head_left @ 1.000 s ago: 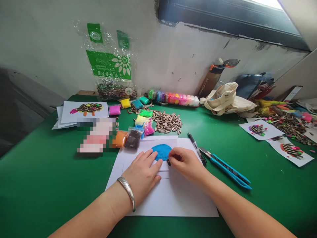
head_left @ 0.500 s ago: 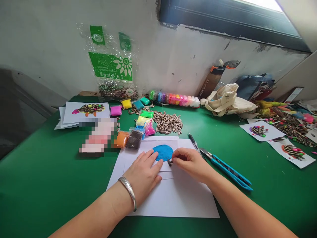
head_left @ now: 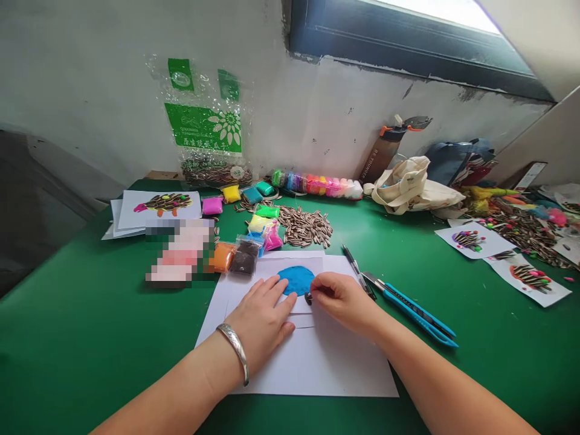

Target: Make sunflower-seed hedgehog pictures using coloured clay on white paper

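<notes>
My left hand (head_left: 260, 311), with a silver bangle at the wrist, lies flat and spread on the white paper (head_left: 335, 362). Its fingertips touch the lower left edge of a flat blue oval of modelling clay (head_left: 296, 280). On the oval's right side, my right hand (head_left: 342, 300) is closed in a pinch on a small piece of black clay (head_left: 309, 298). That piece is at the oval's lower right edge; the fingers partly hide it, and I cannot tell whether it touches the oval.
Clay packets, orange (head_left: 222, 257) and dark (head_left: 244, 258) among them, and a sunflower seed pile (head_left: 308, 227) lie beyond the paper. To the right are a pen (head_left: 353, 263) and a blue utility knife (head_left: 417, 314). Seed-decorated pictures (head_left: 473, 238) lie farther right, a turtle picture (head_left: 167, 204) at left.
The view has shifted slightly. My left hand stays flat on the paper, and my right hand keeps its pinch at the oval's lower right edge with barely any movement.
</notes>
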Motion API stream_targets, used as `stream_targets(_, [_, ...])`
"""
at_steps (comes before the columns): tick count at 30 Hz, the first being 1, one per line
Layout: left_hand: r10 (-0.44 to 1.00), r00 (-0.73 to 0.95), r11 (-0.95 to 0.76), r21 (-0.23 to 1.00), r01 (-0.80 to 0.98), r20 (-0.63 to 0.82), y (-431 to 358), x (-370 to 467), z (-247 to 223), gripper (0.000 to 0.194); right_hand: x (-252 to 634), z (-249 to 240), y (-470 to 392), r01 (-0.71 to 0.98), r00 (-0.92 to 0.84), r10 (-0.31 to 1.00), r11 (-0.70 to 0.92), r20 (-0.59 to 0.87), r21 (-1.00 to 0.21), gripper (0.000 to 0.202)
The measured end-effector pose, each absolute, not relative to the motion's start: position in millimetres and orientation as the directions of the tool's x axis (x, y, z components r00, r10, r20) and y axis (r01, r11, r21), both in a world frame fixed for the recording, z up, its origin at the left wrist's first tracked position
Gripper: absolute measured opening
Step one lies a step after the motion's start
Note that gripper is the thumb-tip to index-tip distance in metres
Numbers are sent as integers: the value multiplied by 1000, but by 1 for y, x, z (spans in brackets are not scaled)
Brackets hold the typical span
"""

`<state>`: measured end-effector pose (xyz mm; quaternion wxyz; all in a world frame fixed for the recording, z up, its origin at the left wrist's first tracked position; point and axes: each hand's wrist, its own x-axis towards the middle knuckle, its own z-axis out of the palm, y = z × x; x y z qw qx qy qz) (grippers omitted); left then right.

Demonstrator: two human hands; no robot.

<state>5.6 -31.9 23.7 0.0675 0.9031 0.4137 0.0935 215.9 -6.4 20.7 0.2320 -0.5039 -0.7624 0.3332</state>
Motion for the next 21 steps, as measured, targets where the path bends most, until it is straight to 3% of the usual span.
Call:
stream_targets(5, [756,647,-653,175,737,95,-32,5,22,38,216,19,-5,571,-340,940,203,-5,-796,15])
stream_targets(10, [756,641,-655,172,736,134,-32,5,17,38,215,18,-5,627,-342,939,262,42,-733,15])
stream_targets(15, [756,639,-654,181,734,141,-33,4,15,39,214,19,-7,597,-338,941,232,22,-768,15])
stream_targets(21, [760,638,-649,191,736,125,-32,5,19,39,214,21,-6,645,-362,932,270,25,-715,15])
